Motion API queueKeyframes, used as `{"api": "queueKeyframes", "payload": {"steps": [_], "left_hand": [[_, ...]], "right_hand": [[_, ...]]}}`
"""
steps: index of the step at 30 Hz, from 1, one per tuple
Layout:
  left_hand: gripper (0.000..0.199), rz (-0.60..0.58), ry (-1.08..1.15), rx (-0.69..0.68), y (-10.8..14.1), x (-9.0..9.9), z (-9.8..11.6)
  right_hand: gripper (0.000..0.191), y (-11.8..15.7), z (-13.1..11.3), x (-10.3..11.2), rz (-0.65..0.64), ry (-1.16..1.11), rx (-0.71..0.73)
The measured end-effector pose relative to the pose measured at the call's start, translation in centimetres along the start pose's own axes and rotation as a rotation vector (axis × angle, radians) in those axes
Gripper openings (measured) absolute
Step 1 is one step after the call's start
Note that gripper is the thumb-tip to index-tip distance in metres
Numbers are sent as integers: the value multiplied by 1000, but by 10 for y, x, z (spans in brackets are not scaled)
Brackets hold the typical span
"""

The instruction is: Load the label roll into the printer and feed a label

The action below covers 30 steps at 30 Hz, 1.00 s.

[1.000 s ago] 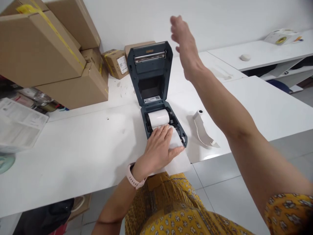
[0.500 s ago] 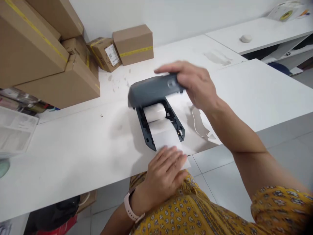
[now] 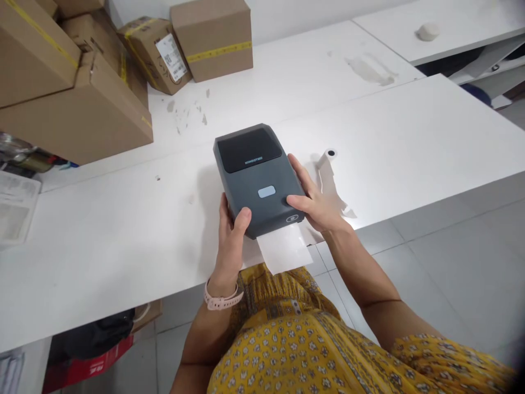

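A dark grey label printer (image 3: 256, 191) with a black window and a pale blue button is on the white table, its lid down. White label paper (image 3: 285, 249) sticks out of its front end, over the table's near edge. My left hand (image 3: 232, 235) grips the printer's left side, thumb on top at the front corner. On the opposite side, my right hand (image 3: 314, 202) holds it with the thumb on the lid and the fingers along the edge. The paper roll inside is hidden under the lid.
A small core with a torn paper strip (image 3: 328, 175) lies right of the printer. Cardboard boxes (image 3: 213, 44) stand along the wall and are stacked at the left (image 3: 106, 104). A round white object (image 3: 429, 31) sits at the far right. The table (image 3: 102, 235) ends close to my body.
The lid, raised in my right hand before, is now down over the paper roll. My left hand has left the paper and moved to the printer's left side; my right hand has come down.
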State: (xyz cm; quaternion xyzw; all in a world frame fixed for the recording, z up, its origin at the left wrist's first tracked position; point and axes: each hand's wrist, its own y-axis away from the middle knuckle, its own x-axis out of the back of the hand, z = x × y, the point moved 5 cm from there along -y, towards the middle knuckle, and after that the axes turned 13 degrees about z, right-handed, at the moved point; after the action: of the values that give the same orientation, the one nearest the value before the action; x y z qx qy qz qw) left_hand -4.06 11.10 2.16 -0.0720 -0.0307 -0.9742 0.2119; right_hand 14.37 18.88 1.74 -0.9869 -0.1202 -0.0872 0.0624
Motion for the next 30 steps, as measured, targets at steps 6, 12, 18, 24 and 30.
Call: {"api": "queueKeyframes", "payload": {"steps": [6, 12, 18, 24, 30], "left_hand": [[74, -23, 125, -47, 0, 2, 9], [73, -23, 180, -5, -14, 9, 4], [77, -75, 131, -11, -22, 12, 3], [68, -96, 154, -65, -16, 6, 2], [38, 361, -54, -180, 49, 40, -14]], "right_hand": [[108, 7, 11, -6, 21, -250, -165], [100, 19, 9, -12, 253, -353, -157], [99, 30, 9, -15, 355, -287, -103], [100, 25, 16, -14, 314, -206, -29], [87, 30, 6, -13, 446, 22, 205]]}}
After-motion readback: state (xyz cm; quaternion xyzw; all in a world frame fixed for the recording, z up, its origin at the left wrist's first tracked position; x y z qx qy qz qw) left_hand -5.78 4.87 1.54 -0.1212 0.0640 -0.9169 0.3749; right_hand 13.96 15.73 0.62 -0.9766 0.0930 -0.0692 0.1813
